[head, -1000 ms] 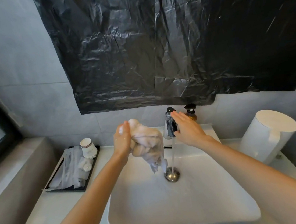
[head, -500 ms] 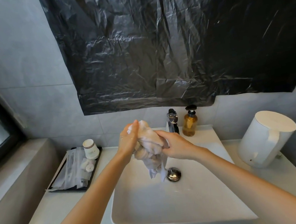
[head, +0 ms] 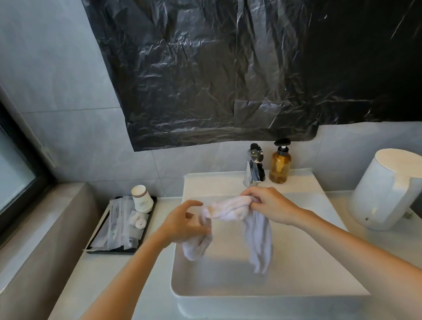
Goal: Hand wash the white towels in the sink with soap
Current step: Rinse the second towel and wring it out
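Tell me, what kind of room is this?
Probably a hotel bathroom: a white basin with a tap and soap bottle, plus a tray of wrapped toiletries and paper cups beside it.

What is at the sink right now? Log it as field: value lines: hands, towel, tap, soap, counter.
left hand: holds one end of the white towel
right hand: grips the other end, fingers curled round it
white towel: twisted between the hands, ends hanging over the sink
tap: no stream visible
soap bottle: amber, upright, beside the tap
counter: black tray with paper cups at left, white container at right
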`<state>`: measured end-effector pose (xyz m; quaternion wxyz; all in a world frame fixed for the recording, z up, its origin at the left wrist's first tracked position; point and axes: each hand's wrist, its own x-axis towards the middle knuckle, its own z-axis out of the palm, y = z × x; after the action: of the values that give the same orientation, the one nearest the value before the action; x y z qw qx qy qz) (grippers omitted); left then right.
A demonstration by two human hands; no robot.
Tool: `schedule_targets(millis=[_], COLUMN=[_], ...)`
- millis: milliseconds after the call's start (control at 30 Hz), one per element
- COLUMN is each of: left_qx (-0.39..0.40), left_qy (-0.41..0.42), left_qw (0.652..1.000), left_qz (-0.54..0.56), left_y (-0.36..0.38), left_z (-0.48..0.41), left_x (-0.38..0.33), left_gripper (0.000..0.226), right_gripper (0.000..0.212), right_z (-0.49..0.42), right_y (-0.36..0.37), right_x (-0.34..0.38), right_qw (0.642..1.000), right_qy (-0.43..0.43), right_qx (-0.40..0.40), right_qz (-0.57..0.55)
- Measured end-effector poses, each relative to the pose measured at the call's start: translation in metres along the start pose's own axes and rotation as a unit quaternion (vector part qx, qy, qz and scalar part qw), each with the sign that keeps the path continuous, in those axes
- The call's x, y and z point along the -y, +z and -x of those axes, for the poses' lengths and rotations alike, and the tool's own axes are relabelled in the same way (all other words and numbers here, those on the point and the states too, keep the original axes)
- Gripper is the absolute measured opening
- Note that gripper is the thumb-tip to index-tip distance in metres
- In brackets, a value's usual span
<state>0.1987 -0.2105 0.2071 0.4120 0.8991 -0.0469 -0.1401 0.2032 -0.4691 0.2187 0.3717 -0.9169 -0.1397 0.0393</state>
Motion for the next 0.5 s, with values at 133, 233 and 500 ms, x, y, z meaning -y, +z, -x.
schedule_targets(millis=[133, 233, 500], left_qx=[-0.017, -0.006, 0.015], left_qy=[0.006, -0.027, 0.131], left_qw=[0.999, 0.988, 0.991], left_qz=[-0.043, -0.155, 0.003], left_y=[0.009, 0.019, 0.057], left_z=[-0.007, -0.006, -0.015], left_x=[0.046, 0.049, -0.017], left_gripper=[0.043, 0.048, 0.102], right_gripper=[0.034, 0.034, 0.036], right_z=[0.004, 0.007, -0.002], right_y=[0.007, 0.014, -0.007], right_x=[-0.010, -0.014, 0.041], right_qw=[0.999, 0.999, 0.990], right_qy=[0.022, 0.029, -0.049], right_qx=[0.044, 0.027, -0.001], right_qz=[0.022, -0.010, -0.128])
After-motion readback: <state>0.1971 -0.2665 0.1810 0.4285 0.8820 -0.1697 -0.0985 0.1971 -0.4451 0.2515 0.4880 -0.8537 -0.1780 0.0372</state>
